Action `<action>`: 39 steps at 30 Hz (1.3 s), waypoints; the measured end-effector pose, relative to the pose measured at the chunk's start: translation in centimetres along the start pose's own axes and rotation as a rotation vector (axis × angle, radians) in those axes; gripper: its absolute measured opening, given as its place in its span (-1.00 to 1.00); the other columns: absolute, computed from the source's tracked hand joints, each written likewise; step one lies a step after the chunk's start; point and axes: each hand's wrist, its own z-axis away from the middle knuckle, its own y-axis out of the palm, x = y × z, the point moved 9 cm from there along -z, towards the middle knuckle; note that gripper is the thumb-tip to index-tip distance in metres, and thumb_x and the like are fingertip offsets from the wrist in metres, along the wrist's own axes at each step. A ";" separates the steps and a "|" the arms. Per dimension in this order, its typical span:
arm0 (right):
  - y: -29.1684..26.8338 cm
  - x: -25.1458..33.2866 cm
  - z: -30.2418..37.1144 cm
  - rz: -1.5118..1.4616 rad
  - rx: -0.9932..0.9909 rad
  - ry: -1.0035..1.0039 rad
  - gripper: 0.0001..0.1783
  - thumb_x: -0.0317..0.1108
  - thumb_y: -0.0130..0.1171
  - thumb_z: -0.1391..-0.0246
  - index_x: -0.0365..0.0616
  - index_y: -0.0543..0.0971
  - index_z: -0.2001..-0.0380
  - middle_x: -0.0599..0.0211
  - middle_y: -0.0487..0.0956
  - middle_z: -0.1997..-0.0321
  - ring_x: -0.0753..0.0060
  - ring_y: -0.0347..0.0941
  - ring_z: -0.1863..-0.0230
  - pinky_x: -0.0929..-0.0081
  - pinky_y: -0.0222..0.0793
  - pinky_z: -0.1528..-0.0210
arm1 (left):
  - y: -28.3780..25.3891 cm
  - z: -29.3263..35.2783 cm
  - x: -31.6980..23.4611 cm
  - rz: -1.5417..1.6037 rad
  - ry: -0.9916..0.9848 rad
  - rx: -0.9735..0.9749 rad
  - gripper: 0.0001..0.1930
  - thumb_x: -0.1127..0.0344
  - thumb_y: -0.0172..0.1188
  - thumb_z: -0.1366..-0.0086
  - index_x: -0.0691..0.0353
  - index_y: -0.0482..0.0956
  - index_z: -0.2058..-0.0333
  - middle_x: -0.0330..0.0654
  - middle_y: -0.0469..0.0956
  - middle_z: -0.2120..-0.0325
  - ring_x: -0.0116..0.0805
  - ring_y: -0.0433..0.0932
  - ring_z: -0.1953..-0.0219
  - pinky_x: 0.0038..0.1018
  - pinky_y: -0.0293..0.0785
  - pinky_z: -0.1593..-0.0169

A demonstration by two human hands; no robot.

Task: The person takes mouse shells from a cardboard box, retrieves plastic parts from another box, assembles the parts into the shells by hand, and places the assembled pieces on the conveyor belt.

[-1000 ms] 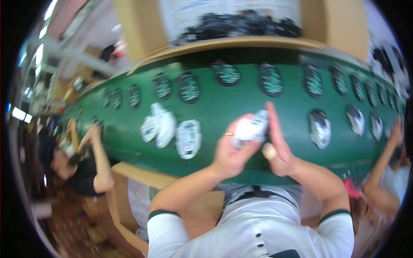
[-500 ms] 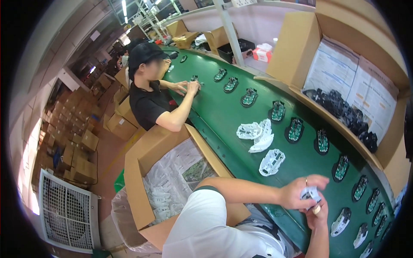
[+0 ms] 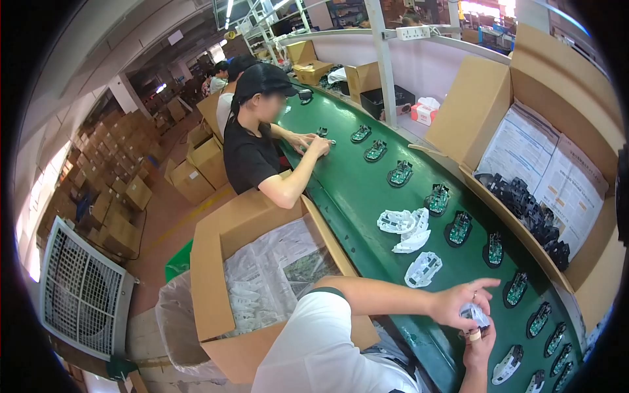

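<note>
My left hand (image 3: 460,306) and my right hand (image 3: 479,345) meet over the near right part of the green belt, both closed on a small white plastic shell (image 3: 474,316). It looks like a computer mouse cover; the fingers hide part of it. The left index finger stretches out past the shell. To the left of the hands lie a loose white shell (image 3: 423,269) and a small heap of similar shells (image 3: 411,229). A row of black mouse bases with green circuit boards (image 3: 515,289) runs along the belt. Beyond my right hand, one base bears a white cover (image 3: 508,365).
An open carton of white shells in plastic (image 3: 216,295) stands left of my arm. Along the belt's far side sits a carton (image 3: 468,111) holding black parts (image 3: 524,209). A co-worker in black (image 3: 252,154) handles a board farther up. A metal-grilled fan (image 3: 82,288) stands lower left.
My view has shifted, so the belt and its contents sit lower in the picture. Both hands stay on the white shell, while the left index finger has straightened outward.
</note>
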 end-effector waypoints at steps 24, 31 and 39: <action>1.1 1.9 1.0 0.488 -0.175 -0.285 -0.63 -0.23 0.02 -0.50 -0.36 0.64 0.07 0.35 0.65 0.26 0.55 0.50 0.19 0.48 0.45 0.10 | 1.5 1.5 4.4 -0.135 -0.297 -0.211 -0.77 0.29 0.12 -0.56 0.30 0.62 0.26 -0.07 0.61 0.47 -0.24 0.60 0.45 -0.34 0.53 0.30; -1.2 3.6 -0.3 0.432 -0.270 -0.240 -0.68 -0.28 0.06 -0.49 -0.33 0.63 -0.01 0.34 0.70 0.21 0.59 0.55 0.18 0.51 0.48 0.09 | -0.4 -1.3 1.2 -0.500 -0.067 -0.063 -0.73 0.30 0.32 -0.38 0.31 0.63 0.02 -0.01 0.66 0.17 -0.03 0.66 0.20 -0.23 0.60 0.12; -4.3 13.5 2.5 1.379 -0.590 -0.566 -0.54 -0.41 0.29 -0.12 -0.21 0.58 -0.12 -0.02 0.59 -0.23 -0.16 0.51 -0.21 0.07 0.43 -0.29 | -5.2 -0.8 -0.1 -1.118 -0.311 0.419 -0.38 -0.06 0.47 -0.18 0.36 0.63 0.00 0.07 0.68 0.11 0.04 0.70 0.13 -0.19 0.64 0.08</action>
